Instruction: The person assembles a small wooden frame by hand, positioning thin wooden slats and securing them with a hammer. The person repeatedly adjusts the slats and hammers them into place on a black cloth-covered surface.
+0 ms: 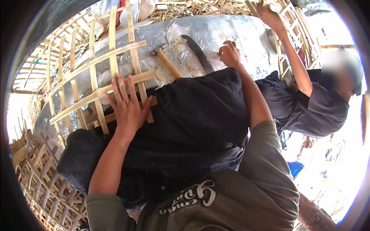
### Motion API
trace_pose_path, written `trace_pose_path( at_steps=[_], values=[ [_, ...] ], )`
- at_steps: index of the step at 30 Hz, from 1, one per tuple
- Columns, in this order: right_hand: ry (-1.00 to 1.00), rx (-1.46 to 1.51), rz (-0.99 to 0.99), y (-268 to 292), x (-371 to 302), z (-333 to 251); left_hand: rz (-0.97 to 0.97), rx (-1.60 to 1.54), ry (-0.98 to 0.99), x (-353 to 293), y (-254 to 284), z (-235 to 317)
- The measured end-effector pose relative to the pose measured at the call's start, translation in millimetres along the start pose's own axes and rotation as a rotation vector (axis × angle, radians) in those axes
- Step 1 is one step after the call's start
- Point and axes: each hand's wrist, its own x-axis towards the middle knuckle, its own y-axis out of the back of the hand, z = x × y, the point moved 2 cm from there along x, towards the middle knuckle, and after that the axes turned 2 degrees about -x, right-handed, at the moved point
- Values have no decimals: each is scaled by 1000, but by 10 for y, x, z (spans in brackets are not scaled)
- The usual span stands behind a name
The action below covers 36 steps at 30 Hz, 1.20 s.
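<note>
My left hand lies flat with spread fingers on a lattice of split bamboo strips, pressing near a crossing by my legs. The lattice rests partly over my left knee and reaches to the far left. My right hand is out beyond my right knee, its fingers curled at a small clear plastic bag. What the bag holds cannot be made out. Between my hands, a hammer with a wooden handle and a curved dark-bladed machete lie on the grey ground covering.
At the right sits a person in dark clothes, one raised hand on another bamboo frame. A woven bamboo panel stands at the lower left. Bamboo shavings litter the far edge.
</note>
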Motion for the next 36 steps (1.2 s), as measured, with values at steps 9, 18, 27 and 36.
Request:
trace_pose_path(
  at_steps=[9, 18, 27, 36],
  values=[
    [-31, 228, 157, 46, -17, 117, -3, -1, 2, -5, -6, -4],
    [-299, 1137, -30, 449, -162, -114, 12, -14, -3, -21, -11, -14],
    [-326, 1216, -68, 577, -153, -96, 32, -15, -11, -25, -21, -20],
    [-10, 372, 56, 204, -135, 133, 19, -17, 4, -25, -23, -21]
  ],
)
